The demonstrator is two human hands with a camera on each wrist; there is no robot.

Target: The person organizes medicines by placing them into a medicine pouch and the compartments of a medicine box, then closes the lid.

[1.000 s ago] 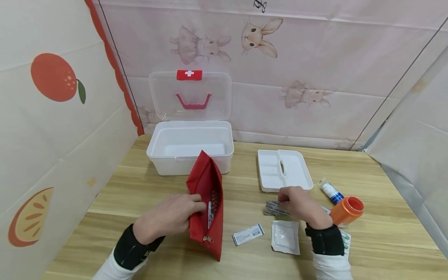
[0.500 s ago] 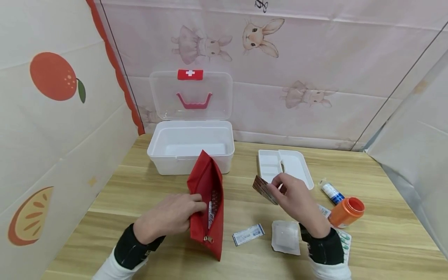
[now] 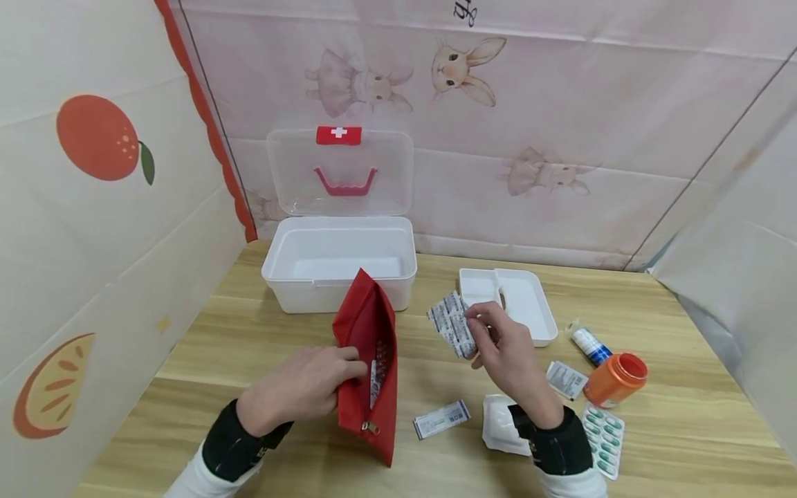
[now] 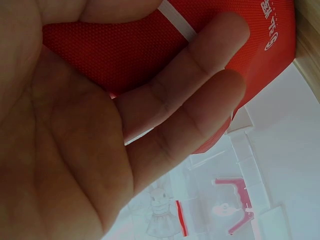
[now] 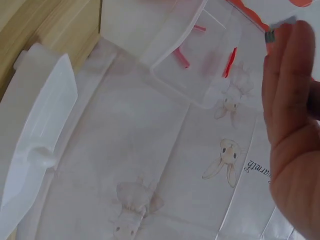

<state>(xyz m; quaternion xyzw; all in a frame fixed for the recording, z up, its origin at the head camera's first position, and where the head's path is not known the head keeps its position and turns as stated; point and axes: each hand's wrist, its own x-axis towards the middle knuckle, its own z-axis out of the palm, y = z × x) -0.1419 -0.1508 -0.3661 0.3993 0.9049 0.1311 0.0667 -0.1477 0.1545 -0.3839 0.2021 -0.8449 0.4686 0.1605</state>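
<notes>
My left hand (image 3: 305,384) grips the near side of a red zip pouch (image 3: 387,415), which stands with its mouth spread. A white printed packet (image 3: 373,387) and something bumpy show inside it. In the left wrist view, fingers (image 4: 195,115) lie along the red fabric (image 4: 125,60). My right hand (image 3: 513,363) pinches a silver foil blister pack (image 3: 451,325), raised in front of the white divided tray (image 3: 529,297), printed side showing. Only a small corner of the pack (image 5: 270,36) appears beyond my fingers in the right wrist view.
Behind the pouch stands a white first-aid box (image 3: 286,294), clear lid (image 3: 392,173) raised. A printed sachet (image 3: 442,419), white square packet (image 3: 501,425), green capsule blister (image 3: 604,439), another sachet (image 3: 565,379), orange bottle (image 3: 613,380) and blue-white tube (image 3: 588,344) lie around my right arm.
My right hand has lifted the foil blister pack off the table and carried it leftward toward the pouch, turning its printed side into view. My left hand keeps its grip on the pouch.
</notes>
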